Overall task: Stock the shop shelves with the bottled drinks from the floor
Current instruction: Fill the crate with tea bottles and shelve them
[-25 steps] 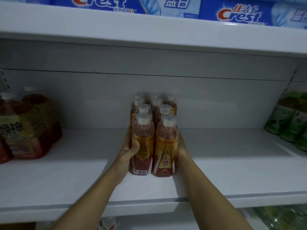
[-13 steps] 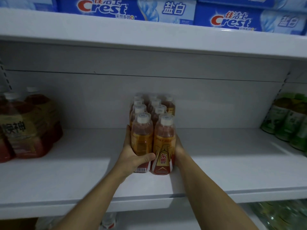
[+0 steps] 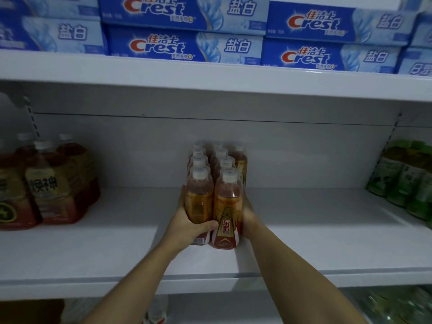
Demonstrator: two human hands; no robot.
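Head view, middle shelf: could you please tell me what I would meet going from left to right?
Red-brown tea bottles → left hand → pack of orange drink bottles → right hand → green bottles at the far right.

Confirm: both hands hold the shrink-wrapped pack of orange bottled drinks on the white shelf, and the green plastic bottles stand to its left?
Wrong side: the head view shows the green plastic bottles right of the orange drinks pack. The left hand and right hand do hold it on the white shelf.
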